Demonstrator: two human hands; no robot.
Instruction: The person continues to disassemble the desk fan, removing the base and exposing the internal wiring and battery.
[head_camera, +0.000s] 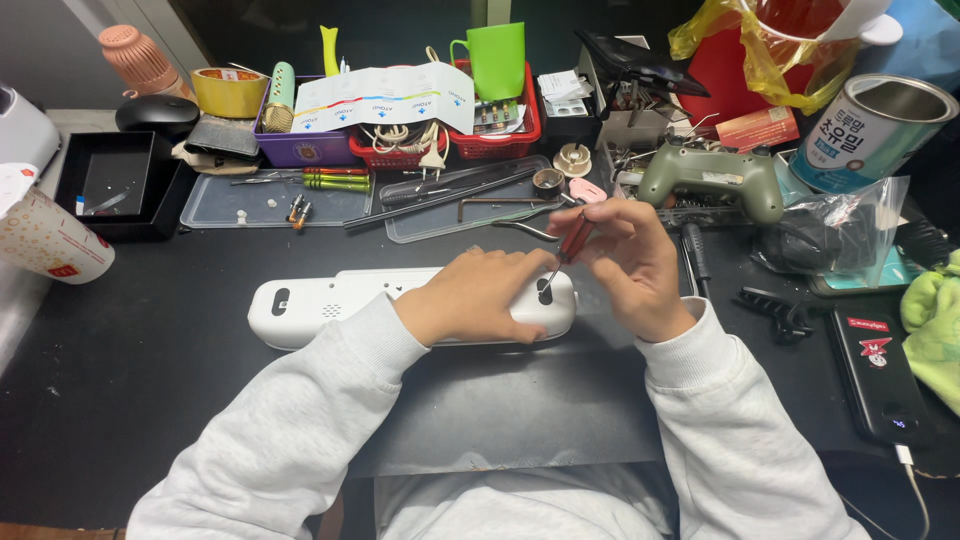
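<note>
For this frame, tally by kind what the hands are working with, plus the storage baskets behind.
White device under the left hand: 1
Red-handled screwdriver in the right hand: 1
Red baskets: 2
Purple basket: 1
Total: 5

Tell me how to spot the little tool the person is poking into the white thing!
Find the long white device lying across the black desk. The left hand presses on its right end. Just above, the right hand pinches a small screwdriver: its dark red handle and thin metal tip set it apart from the green-handled ones behind.
</note>
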